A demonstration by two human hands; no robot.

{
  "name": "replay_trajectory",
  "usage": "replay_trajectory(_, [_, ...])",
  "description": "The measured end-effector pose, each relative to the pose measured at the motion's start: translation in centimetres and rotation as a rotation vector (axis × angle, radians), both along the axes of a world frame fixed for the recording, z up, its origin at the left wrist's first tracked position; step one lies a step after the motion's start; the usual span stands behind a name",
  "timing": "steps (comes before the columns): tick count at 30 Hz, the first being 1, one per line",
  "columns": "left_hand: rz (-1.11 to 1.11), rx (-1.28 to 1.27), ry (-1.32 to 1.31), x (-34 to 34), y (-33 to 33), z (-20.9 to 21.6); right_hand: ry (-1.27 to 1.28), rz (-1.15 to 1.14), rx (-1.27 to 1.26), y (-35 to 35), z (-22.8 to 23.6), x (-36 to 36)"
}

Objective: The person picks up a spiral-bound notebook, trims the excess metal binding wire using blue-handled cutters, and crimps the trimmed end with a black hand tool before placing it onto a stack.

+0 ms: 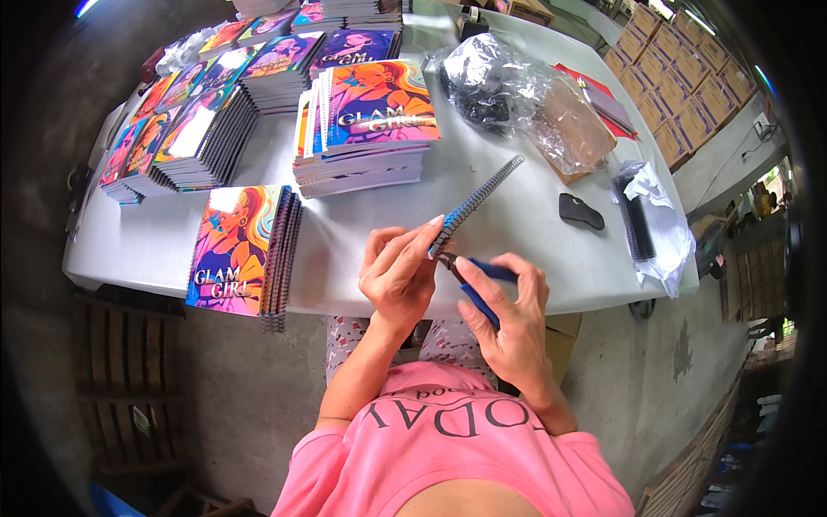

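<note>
The step in hand looks to be finishing the end of a binding, by cutting or bending the wire. The left hand (401, 276) is closed around the lower end of a black spiral coil (481, 198), pinching it between thumb and fingers above the near edge of the white-covered table (586, 271), around its middle. A blue strip (449, 222) beside the coil may be a notebook cover seen edge-on. The right hand (515, 323) grips 1 pair of blue-handled pliers (479, 302), its 2 handles apart, the jaws at the coil's lower end; whether they bite the wire I cannot tell. The next move seems to call for a steady left pinch and a short squeeze on just the wire tip. Toward the near left corner, a small pile of spiral-bound notebooks (228, 250) lies at the near edge, coils facing right.
</note>
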State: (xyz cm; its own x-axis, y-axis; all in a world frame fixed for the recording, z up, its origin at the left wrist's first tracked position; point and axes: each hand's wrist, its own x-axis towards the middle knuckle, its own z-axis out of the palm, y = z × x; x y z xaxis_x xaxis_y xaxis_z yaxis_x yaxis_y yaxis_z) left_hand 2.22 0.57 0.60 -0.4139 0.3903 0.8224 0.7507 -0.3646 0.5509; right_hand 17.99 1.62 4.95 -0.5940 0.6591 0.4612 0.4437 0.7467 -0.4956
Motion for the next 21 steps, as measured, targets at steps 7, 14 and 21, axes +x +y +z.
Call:
replay_trajectory(7, [0.043, 0.108, 0.161, 0.2, 0.0, -0.5, 0.692, 0.511, -1.620, 0.0, -2.3, 1.3])
replay_trajectory(14, [-0.181, 0.078, -0.789, -1.1, -0.7, 0.4, 0.012, -0.182, -0.185, 3.4, -6.1, 4.6])
replay_trajectory(21, [-0.431, 0.209, -1.050, -3.4, -4.2, 1.3, -0.693, -0.697, -0.071, 8.5, -11.2, 7.1])
